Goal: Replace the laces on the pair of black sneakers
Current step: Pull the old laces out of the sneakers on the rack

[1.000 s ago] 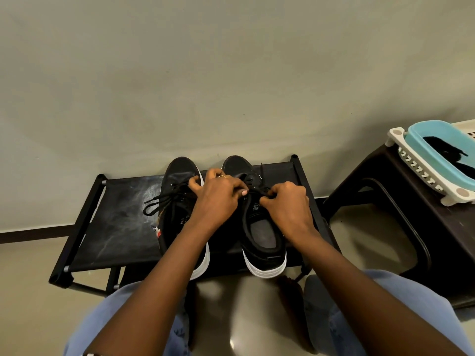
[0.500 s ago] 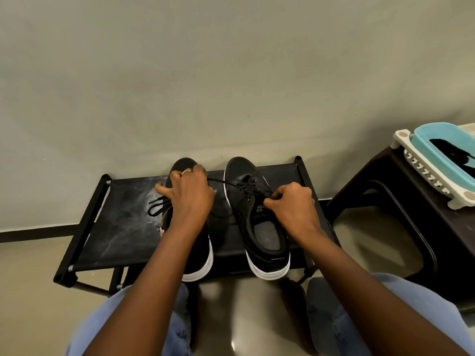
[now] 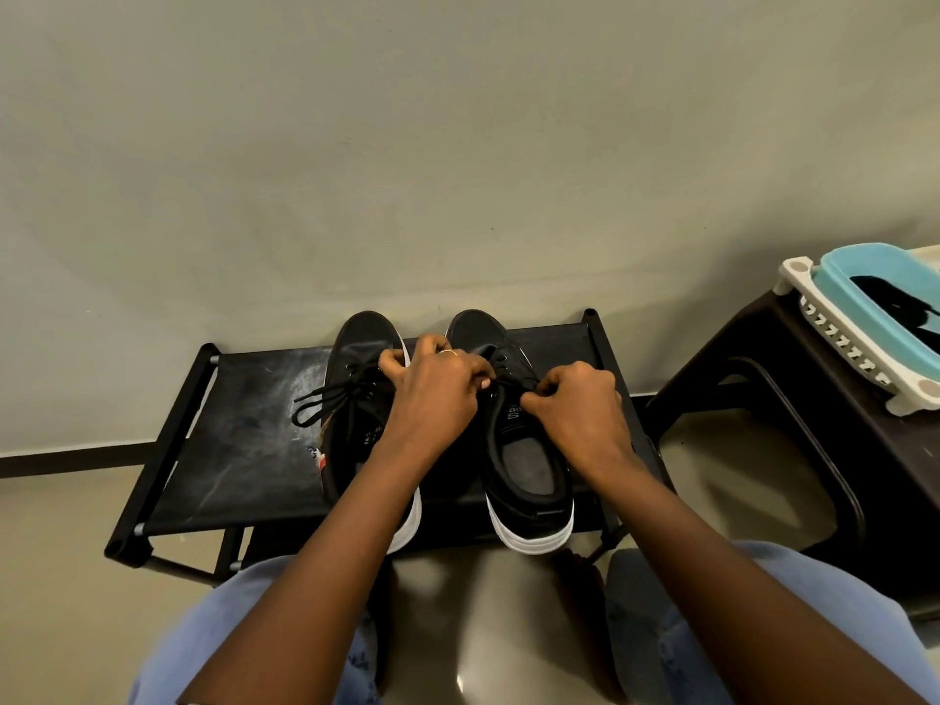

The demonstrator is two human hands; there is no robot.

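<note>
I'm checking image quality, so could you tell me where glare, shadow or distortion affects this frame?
Head view: a glare spot on the glossy floor between the knees; wide-angle bending curves the baseboard; the black lace reads clearly, though the fingertips' grip is lost against the black right sneaker.

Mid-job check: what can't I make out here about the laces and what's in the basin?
- Head view: the lace on the right sneaker is mostly hidden by the left hand and right hand.
- Left sneaker: heel covered by the forearm.
- Blue basin: cut off by the edge; dark contents unidentifiable.
</note>
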